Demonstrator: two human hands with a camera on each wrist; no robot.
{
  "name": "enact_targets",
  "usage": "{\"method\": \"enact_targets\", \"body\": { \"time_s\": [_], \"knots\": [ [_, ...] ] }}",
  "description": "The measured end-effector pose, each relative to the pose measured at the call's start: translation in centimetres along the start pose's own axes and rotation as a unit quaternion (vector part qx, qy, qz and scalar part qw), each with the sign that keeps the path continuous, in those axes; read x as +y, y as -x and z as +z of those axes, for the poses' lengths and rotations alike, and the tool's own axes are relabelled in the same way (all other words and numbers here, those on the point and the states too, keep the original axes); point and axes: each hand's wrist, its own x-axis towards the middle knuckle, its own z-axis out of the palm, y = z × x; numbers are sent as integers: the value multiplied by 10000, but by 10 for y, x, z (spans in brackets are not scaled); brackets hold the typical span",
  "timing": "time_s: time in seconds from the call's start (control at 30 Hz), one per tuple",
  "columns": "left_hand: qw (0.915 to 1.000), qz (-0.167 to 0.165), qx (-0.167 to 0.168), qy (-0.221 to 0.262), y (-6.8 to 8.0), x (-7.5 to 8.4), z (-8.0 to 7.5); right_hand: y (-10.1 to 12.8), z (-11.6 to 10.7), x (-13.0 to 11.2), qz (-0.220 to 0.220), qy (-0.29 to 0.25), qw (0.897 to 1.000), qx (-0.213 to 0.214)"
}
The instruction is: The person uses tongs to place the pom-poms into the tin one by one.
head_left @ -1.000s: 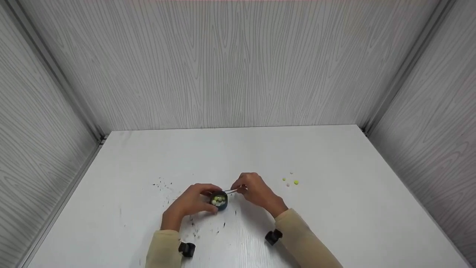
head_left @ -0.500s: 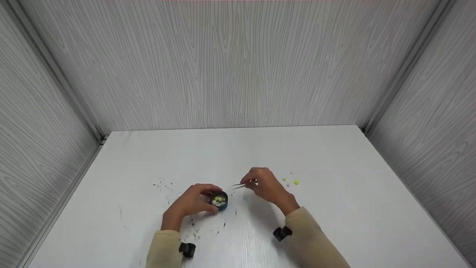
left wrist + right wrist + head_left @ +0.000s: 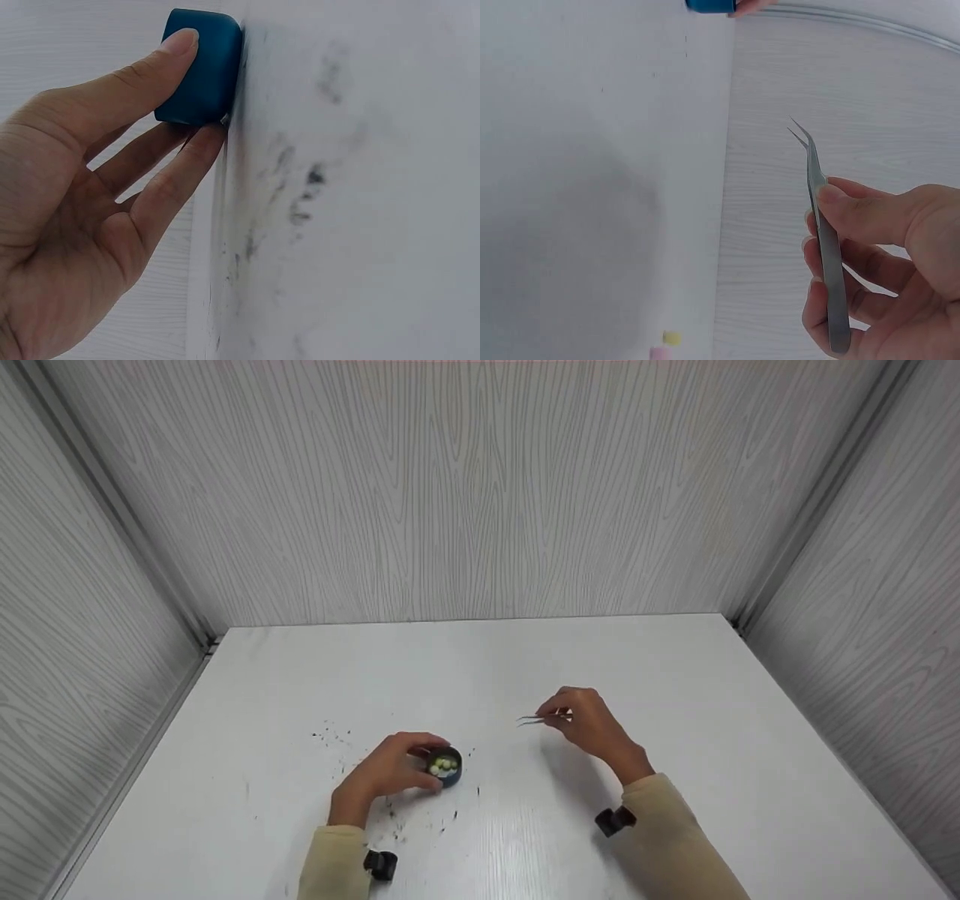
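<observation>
My left hand holds a small round blue pot by its sides, thumb on the near side and fingers on the far side. Its outer wall looks smooth and metallic blue in the left wrist view. Several pale green and white bead-like balls lie inside. To the right, my right hand pinches silver tweezers with bent, pointed tips. The tips stand slightly apart with nothing between them, above the table and pointing left.
Small yellow and pink pieces lie at the bottom of the right wrist view; my right hand covers them in the head view. Dark specks and smudges mark the white table. Grey wood-grain panels enclose its back and sides.
My right hand has carried the tweezers away from the pot, rightward and slightly up in the head view, over the small coloured pieces. My left hand stays on the pot.
</observation>
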Motion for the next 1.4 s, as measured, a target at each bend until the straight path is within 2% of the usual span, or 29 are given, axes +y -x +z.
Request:
{"method": "enact_targets", "body": {
  "time_s": [0.2, 0.4, 0.53, 0.8, 1.17, 1.4],
  "knots": [
    [10000, 46, 30, -62, 0, 0, 0, 7, -14, 25, 255, 224, 9992, 206],
    [10000, 46, 12, -57, 0, -2, 1, 15, -22, 49, 588, 279, 9977, 209],
    [9999, 150, -27, -56, 2, -2, 1, 20, -27, 62, 604, 376, 9971, 268],
    [9998, 171, -50, -56, 3, -2, 0, 24, -36, 75, 647, 649, 9950, 408],
    [9999, 98, -36, 10, 1, -2, 0, 23, -42, 92, 1212, 909, 9878, 362],
    [9999, 89, -60, 47, 0, -3, 1, 23, -42, 98, 1418, 949, 9845, 412]
  ]
}}
